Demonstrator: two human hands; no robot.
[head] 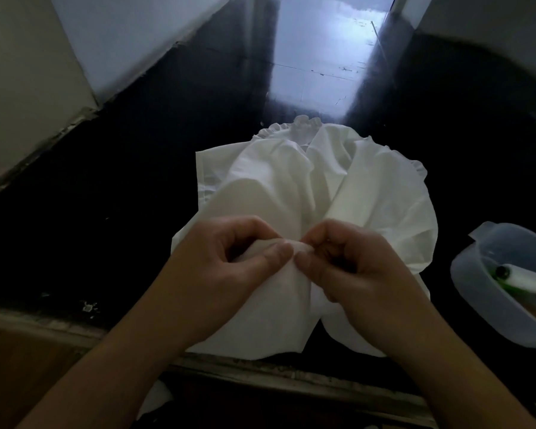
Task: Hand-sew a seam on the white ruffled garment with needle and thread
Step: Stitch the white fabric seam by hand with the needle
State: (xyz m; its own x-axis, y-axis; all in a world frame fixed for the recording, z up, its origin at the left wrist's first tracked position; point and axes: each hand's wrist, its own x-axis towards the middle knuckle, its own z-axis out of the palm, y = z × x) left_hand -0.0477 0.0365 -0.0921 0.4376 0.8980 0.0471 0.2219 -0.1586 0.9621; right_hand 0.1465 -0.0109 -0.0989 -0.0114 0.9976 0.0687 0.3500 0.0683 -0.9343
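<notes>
The white ruffled garment (322,193) is lying bunched on the dark counter (106,196), its near edge lifted between both hands; left hand (229,267) and right hand (350,264) are each pinching one fold, thumbs almost meeting. Needle and thread are not discernible; no finished stitching is showing, so the seam is probably barely begun. A thread spool (523,278) is sitting in the plastic tub (477,292) at the right

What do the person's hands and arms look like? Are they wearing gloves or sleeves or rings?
No gloves and no sleeves: both forearms are bare all the way to the bottom of the picture. The left hand and right hand are bare too. No ring, watch or bracelet shows. The nails look short and plain, though the light is dim, so small details are hard to make out.
</notes>
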